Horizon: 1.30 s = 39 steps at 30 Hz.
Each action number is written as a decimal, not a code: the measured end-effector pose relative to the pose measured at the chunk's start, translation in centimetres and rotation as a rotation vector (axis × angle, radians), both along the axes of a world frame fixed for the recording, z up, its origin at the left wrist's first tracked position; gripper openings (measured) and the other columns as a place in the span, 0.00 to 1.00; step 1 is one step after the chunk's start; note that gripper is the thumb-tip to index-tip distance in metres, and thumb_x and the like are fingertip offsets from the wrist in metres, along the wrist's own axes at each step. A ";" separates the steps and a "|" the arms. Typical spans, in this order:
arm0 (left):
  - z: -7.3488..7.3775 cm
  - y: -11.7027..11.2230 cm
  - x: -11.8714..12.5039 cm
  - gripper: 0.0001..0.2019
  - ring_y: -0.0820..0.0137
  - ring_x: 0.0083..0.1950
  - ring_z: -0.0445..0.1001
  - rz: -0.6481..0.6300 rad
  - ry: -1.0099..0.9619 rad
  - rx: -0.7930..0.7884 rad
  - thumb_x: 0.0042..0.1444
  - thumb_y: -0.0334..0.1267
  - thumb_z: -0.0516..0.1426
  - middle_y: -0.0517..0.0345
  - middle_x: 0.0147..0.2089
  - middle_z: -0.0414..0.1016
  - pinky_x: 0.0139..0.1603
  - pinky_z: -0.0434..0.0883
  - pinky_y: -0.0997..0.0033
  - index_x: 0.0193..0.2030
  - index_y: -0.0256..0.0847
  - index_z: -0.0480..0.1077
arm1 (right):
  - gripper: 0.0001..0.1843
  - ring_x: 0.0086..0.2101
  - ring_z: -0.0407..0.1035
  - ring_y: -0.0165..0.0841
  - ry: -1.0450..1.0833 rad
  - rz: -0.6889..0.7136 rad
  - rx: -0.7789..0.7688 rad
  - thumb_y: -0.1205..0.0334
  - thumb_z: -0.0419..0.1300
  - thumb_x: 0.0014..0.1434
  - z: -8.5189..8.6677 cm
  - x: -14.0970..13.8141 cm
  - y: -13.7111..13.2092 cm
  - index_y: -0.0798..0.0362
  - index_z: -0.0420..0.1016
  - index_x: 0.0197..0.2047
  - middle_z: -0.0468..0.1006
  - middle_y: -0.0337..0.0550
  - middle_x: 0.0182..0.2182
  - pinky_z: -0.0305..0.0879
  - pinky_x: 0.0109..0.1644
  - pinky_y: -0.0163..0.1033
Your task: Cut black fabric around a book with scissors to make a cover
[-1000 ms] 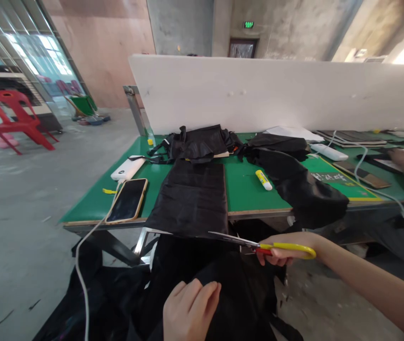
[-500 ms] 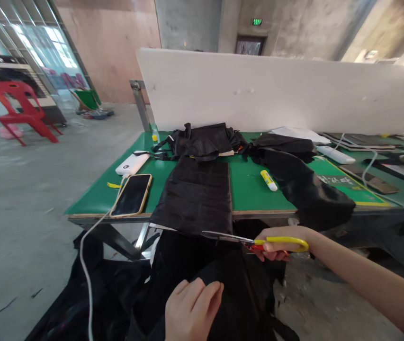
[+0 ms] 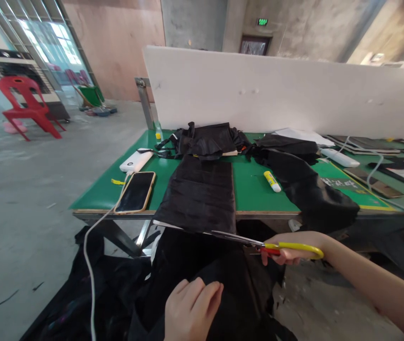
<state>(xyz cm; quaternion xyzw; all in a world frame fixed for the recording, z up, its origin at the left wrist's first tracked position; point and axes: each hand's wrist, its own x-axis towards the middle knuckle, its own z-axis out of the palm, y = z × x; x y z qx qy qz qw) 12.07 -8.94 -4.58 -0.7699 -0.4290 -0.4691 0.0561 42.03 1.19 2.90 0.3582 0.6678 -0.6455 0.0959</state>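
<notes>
My right hand [image 3: 289,251] grips a pair of scissors [image 3: 239,238] with yellow and red handles. Their blades point left along the near edge of a black fabric-covered panel [image 3: 200,194] that overhangs the table front; a pale strip shows at its lower left edge. Whether the blades have cloth between them I cannot tell. Below, at the bottom middle, my left hand [image 3: 192,308] is closed with fingers curled, pinching black cloth [image 3: 237,293] that spreads over my lap. The pinched part is hidden by the fingers.
On the green table [image 3: 251,199] lie a phone [image 3: 136,192], a white power bank [image 3: 137,161] with a hanging cable [image 3: 90,265], a glue stick [image 3: 272,181], and heaped black cloth [image 3: 205,140]. A white board [image 3: 276,94] stands behind. A red chair [image 3: 27,104] is at far left.
My right hand and the scissors have shifted slightly right, away from the panel's left side. The left hand stays in place. The whole view has turned a little left.
</notes>
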 end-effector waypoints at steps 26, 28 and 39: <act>-0.3 -0.1 0.0 0.06 0.78 0.21 0.65 -0.010 -0.005 -0.025 0.49 0.28 0.61 0.66 0.21 0.66 0.27 0.62 0.72 0.32 0.42 0.70 | 0.34 0.21 0.48 0.20 0.131 -0.021 -0.158 0.34 0.50 0.54 -0.6 -1.0 1.0 0.61 0.67 0.43 0.54 0.32 0.23 0.47 0.20 0.27; -0.3 -0.1 0.0 0.06 0.78 0.21 0.65 -0.015 -0.003 -0.025 0.49 0.28 0.61 0.66 0.21 0.66 0.27 0.62 0.72 0.32 0.41 0.70 | 0.32 0.20 0.47 0.20 0.130 -0.019 -0.159 0.35 0.50 0.55 -0.4 -1.2 1.0 0.60 0.66 0.40 0.54 0.31 0.21 0.46 0.19 0.27; -0.3 -0.3 -0.1 0.06 0.78 0.21 0.65 -0.018 0.000 -0.034 0.49 0.27 0.61 0.66 0.21 0.66 0.26 0.62 0.73 0.31 0.41 0.70 | 0.14 0.15 0.46 0.19 -0.060 -0.168 -0.140 0.53 0.58 0.50 0.2 -2.3 1.3 0.56 0.62 0.28 0.52 0.27 0.15 0.46 0.15 0.25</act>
